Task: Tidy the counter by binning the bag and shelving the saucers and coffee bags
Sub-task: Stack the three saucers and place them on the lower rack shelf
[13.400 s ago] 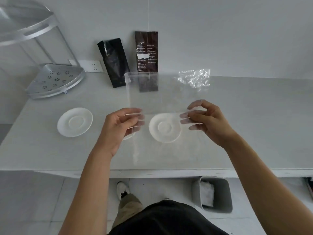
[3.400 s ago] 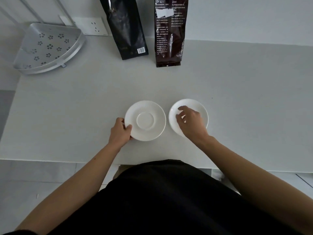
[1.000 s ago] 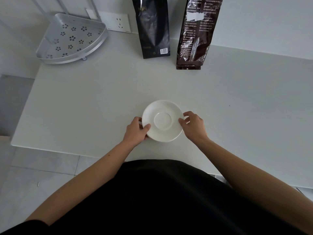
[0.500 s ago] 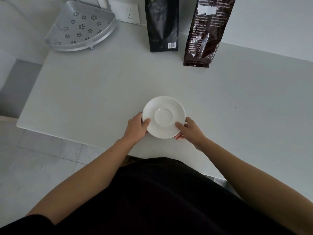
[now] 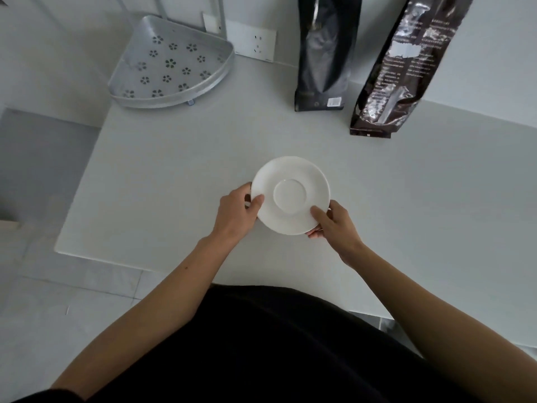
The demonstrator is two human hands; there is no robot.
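A person is gripping a white saucer (image 5: 290, 195) at opposite rims, the left hand (image 5: 236, 213) pinching the near-left edge, thumb on top, the right hand (image 5: 334, 225) clamping the near-right edge, fingers curled beneath. Whether more saucers are stacked below cannot be told. The perforated metal corner shelf (image 5: 171, 65) is sitting well beyond the left hand; the black coffee bag (image 5: 324, 53) and brown coffee bag (image 5: 398, 68) are standing beyond the right. Keeping the saucer level and both grips even should help it travel safely leftward to the shelf. Both bags' tops are cut off by the frame; the bin is out of view.
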